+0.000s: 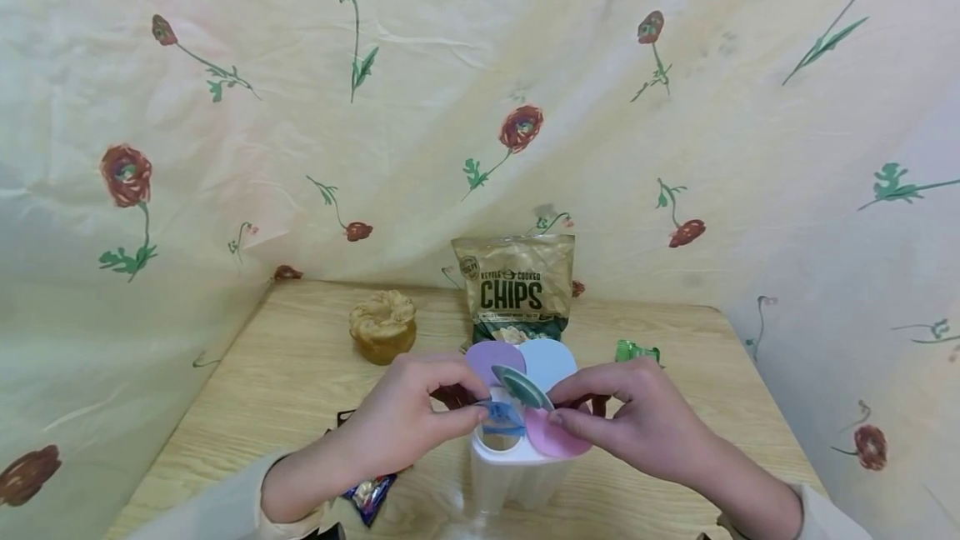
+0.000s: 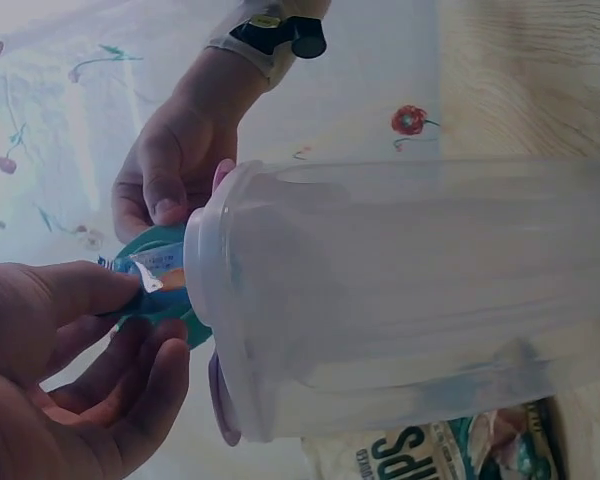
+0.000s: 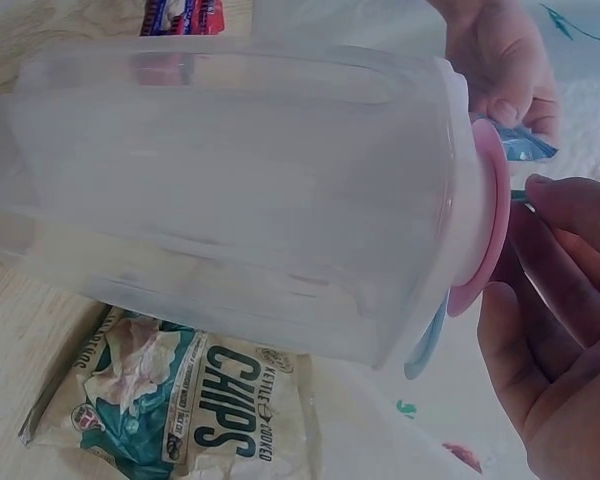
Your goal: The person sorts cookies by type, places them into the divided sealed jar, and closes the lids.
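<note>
A tall translucent container (image 2: 410,300) with several round openings stands upright on the table. Its purple lid (image 1: 492,358), light blue lid (image 1: 550,363) and pink lid (image 1: 553,437) lie over their openings. The green lid (image 1: 522,388) is tilted up, its edge pinched by my right hand (image 1: 637,411) between thumb and fingers. My left hand (image 1: 408,411) pinches a small blue wrapped packet (image 1: 502,419) right at the uncovered opening, beside the green lid. In the left wrist view, the packet's lower end meets the white rim (image 2: 198,265).
Behind the container stands a bag of chips (image 1: 513,290). A ring-shaped bread (image 1: 382,327) sits at the back left, and a green wrapper (image 1: 637,351) lies at the right. Partly under my left forearm is a dark blue snack packet (image 1: 369,497). Floral cloth (image 1: 420,148) hangs around the table.
</note>
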Demonstrator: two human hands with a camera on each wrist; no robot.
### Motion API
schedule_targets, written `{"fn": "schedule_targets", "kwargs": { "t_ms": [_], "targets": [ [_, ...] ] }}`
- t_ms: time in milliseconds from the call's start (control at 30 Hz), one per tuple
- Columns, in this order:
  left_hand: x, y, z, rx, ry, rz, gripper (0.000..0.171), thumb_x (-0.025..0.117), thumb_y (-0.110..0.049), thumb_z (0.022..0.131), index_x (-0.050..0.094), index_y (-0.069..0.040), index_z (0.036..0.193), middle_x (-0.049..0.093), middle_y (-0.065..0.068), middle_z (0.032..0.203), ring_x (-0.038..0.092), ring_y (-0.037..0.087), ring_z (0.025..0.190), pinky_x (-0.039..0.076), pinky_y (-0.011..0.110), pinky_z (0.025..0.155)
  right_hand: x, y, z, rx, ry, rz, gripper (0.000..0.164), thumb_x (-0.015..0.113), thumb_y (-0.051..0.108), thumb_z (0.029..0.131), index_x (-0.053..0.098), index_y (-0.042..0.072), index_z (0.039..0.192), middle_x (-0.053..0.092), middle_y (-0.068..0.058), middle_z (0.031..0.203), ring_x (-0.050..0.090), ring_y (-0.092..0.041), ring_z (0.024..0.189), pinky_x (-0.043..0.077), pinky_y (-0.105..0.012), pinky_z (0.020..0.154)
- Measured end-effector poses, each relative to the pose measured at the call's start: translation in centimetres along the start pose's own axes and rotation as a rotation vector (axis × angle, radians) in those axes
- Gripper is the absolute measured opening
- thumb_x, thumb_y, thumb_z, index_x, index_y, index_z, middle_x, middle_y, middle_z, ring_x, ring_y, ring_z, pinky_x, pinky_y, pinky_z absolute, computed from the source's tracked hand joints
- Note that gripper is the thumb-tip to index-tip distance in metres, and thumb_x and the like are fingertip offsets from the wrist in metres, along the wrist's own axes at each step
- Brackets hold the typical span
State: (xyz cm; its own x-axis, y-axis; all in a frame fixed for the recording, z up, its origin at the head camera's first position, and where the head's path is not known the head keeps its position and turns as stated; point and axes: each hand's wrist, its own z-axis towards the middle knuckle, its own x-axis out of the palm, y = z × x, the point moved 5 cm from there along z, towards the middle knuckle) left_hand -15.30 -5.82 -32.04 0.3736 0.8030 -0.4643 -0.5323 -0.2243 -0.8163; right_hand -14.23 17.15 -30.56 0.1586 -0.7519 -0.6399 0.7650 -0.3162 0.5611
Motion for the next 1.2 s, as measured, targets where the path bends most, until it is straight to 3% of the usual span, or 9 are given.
{"fn": "schedule_targets", "kwargs": {
  "t_ms": [267,467,667,833,1067,1200],
  "targets": [
    [0.2,0.6,0.1,-0.103,0.020,0.026,0.013,0.082,-0.022,0.088,0.079,-0.025,0.101,0.070,-0.011,0.094,0.065,0.006,0.082,0.058,0.026,0.070,0.0,-0.2,-0.1,0.024,0.003,-0.006,0.027,0.083,0.003,0.084,0.080,0.024,0.099,0.076,0.017,0.088,0.065,0.003,0.070,0.051,-0.016,0.058],
    [0.2,0.4,0.2,-0.044,0.027,0.110,0.008,0.083,-0.019,0.087,0.081,-0.022,0.095,0.071,-0.012,0.090,0.060,0.002,0.074,0.054,0.023,0.062,-0.1,-0.1,0.0,0.003,-0.006,-0.010,0.026,0.083,0.001,0.084,0.079,0.023,0.098,0.076,0.016,0.087,0.065,0.002,0.070,0.051,-0.015,0.058],
    [1.0,0.8,0.5,-0.019,0.100,0.206,0.011,0.082,-0.021,0.088,0.082,-0.019,0.099,0.075,-0.010,0.097,0.059,-0.002,0.078,0.052,0.019,0.066,0.1,-0.1,0.0,0.023,0.006,0.004,0.026,0.083,0.003,0.084,0.079,0.025,0.098,0.075,0.018,0.088,0.066,0.003,0.071,0.051,-0.015,0.059],
    [1.0,1.0,0.3,-0.004,0.079,0.204,0.015,0.083,-0.020,0.089,0.079,-0.019,0.103,0.073,-0.008,0.098,0.060,0.001,0.077,0.052,0.019,0.066,0.3,-0.1,0.1,0.017,0.007,0.005,0.028,0.083,0.002,0.084,0.080,0.024,0.099,0.076,0.017,0.089,0.066,0.003,0.071,0.051,-0.016,0.058],
    [1.0,1.1,0.2,0.033,0.083,0.227,0.009,0.079,-0.013,0.091,0.079,-0.022,0.092,0.070,-0.016,0.089,0.061,0.000,0.083,0.052,0.020,0.073,0.3,0.0,0.1,0.017,0.002,-0.024,0.029,0.084,0.001,0.082,0.079,0.025,0.098,0.075,0.019,0.088,0.065,0.005,0.071,0.050,-0.014,0.059],
    [0.9,1.2,0.2,0.035,0.086,0.218,0.009,0.078,-0.014,0.091,0.079,-0.023,0.093,0.071,-0.015,0.091,0.061,-0.001,0.083,0.053,0.020,0.072,0.4,0.0,0.1,0.013,-0.001,-0.018,0.028,0.084,0.002,0.083,0.079,0.025,0.098,0.075,0.018,0.088,0.066,0.005,0.072,0.051,-0.014,0.059]
  ]
}}
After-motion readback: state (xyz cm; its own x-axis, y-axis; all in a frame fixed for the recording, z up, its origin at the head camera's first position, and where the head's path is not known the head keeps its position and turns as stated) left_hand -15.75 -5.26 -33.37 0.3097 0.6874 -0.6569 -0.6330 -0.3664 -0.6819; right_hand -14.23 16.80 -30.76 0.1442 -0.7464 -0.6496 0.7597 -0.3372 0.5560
